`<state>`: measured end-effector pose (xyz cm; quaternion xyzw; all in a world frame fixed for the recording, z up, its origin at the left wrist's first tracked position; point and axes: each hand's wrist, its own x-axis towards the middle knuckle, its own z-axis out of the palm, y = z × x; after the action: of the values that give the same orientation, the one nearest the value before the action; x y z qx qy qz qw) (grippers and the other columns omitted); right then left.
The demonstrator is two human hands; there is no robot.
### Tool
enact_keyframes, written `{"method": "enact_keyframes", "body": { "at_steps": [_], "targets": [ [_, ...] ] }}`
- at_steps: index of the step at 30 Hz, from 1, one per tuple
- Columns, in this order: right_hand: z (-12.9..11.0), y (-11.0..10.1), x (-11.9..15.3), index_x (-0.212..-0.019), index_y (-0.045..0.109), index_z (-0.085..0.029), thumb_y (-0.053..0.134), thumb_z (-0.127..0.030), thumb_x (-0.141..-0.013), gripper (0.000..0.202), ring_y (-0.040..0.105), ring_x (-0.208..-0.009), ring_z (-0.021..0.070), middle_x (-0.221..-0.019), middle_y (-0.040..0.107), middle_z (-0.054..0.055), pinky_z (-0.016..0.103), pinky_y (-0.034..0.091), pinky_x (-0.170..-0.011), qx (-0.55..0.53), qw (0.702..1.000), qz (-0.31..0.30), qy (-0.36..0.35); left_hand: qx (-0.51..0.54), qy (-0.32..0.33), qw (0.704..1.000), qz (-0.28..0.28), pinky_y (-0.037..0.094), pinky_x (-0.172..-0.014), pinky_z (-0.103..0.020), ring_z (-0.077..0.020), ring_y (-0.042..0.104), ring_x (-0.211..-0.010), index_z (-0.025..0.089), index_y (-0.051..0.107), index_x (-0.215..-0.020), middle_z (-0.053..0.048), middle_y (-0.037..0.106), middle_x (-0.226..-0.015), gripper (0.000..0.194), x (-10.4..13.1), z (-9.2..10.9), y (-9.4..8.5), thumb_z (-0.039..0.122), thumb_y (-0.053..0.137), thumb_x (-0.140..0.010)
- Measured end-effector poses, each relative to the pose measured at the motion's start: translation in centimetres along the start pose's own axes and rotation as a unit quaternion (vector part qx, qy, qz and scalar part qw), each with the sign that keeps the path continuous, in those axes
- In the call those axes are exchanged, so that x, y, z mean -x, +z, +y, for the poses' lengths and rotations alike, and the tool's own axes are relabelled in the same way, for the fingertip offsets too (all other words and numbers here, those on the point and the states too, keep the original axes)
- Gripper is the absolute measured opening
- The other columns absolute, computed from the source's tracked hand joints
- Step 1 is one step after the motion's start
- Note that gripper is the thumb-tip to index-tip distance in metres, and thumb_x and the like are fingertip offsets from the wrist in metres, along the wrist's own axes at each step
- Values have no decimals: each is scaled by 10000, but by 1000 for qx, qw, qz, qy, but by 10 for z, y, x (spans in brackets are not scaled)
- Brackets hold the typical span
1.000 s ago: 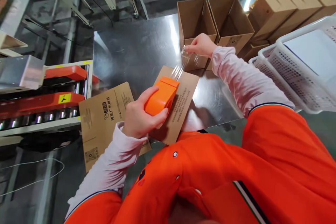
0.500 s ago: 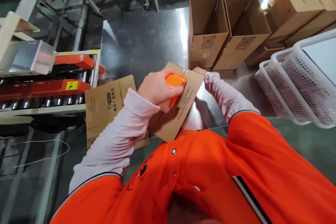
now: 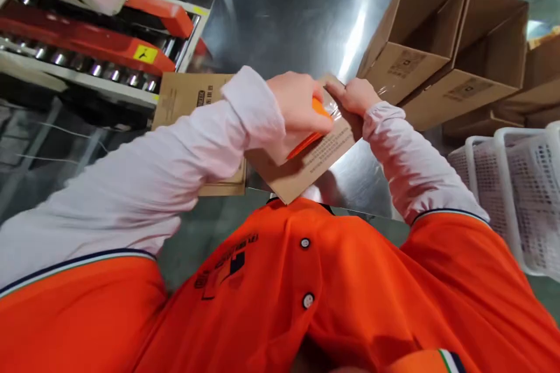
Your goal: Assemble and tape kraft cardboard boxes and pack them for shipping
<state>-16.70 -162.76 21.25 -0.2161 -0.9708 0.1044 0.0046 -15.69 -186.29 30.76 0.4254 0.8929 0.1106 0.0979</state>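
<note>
My left hand (image 3: 297, 104) is closed around an orange tape dispenser (image 3: 321, 109), pressed against the upturned face of a brown cardboard box (image 3: 294, 178). Clear tape (image 3: 336, 106) glints on the box near its far edge. At that far right edge, my right hand (image 3: 356, 96) grips the box, fingers bent over the cardboard. The box is tilted close to my body, at the front of a shiny metal table (image 3: 289, 17). Most of the dispenser is hidden by my left fingers.
Two open cardboard boxes (image 3: 405, 70) stand at the right of the table, with more cartons beyond. White plastic baskets (image 3: 503, 186) are at lower right. Flattened cardboard (image 3: 184, 93) lies left, beside a roller conveyor (image 3: 105, 70) with red guards.
My view has shifted, so the table and boxes sit differently. The left hand has moved with the dispenser toward the box's far edge, nearer my right hand. Both hands keep their hold.
</note>
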Motion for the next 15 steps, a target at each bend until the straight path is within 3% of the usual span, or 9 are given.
{"method": "enact_keyframes", "body": {
  "at_steps": [3,6,9,12,15],
  "targets": [
    [-1,-6,9,-1175,747,32,384,-726,-1073,846,693,-1210,378,-1241,707,332,421,494,-1026,33,999,-8,14,29,-81,996,-26,617,-848,-385,-254,774,-762,199,791,-1208,45,700,-692,571,76,-35,11,444,807,-692],
    [-4,-12,13,-1197,755,47,387,-665,-1098,808,684,-1217,368,-1279,688,372,381,466,-990,49,999,-5,17,81,-202,974,-65,583,-571,-372,-234,633,-438,369,711,-1388,109,580,-485,767,161,-79,42,493,724,-631],
    [-9,-14,16,-1192,766,70,402,-590,-1120,757,669,-1231,369,-1280,669,416,371,417,-932,58,998,-11,18,12,-246,965,-94,580,-594,-437,-322,704,-579,410,772,-1298,60,670,-579,758,216,-120,90,521,718,-550],
    [-15,-17,18,-1179,786,56,382,-555,-1133,734,670,-1227,369,-1286,670,415,390,377,-902,91,995,-25,18,4,-231,967,-106,603,-684,-440,-348,767,-754,366,761,-1342,17,783,-769,724,226,-143,140,448,701,-625],
    [-18,-19,18,-1180,794,33,357,-512,-1145,699,673,-1227,356,-1274,681,407,396,370,-898,127,991,-30,16,1,-180,982,-64,608,-766,-401,-333,791,-853,312,703,-1449,-14,807,-858,699,200,-144,173,386,672,-755]
  ]
}}
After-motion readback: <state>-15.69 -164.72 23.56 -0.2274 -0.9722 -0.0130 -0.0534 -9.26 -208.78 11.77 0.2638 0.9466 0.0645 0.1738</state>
